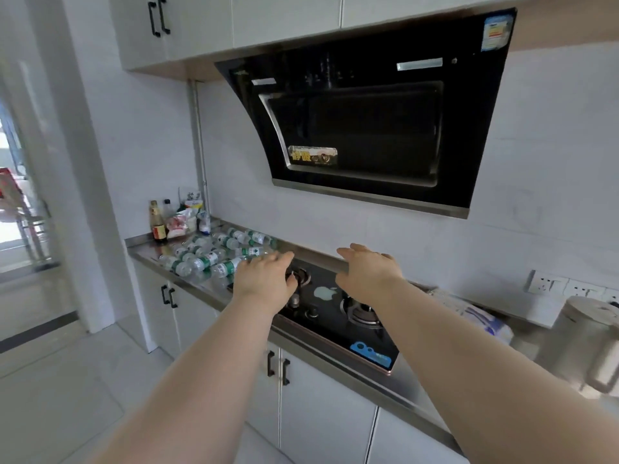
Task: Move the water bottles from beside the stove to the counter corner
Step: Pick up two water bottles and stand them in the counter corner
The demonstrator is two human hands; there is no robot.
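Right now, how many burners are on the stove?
2. The left burner peeks out beside the left hand; the right burner sits just below the right hand. No more show on the stove.

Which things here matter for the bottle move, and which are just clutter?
Job: water bottles lying beside the stove; steel counter; left hand and right hand, both with straight fingers, holding nothing.
Clutter: dark sauce bottle and food packets at the counter's far end; range hood; pale jug; wall sockets.

Green-labelled clear water bottles (214, 259)
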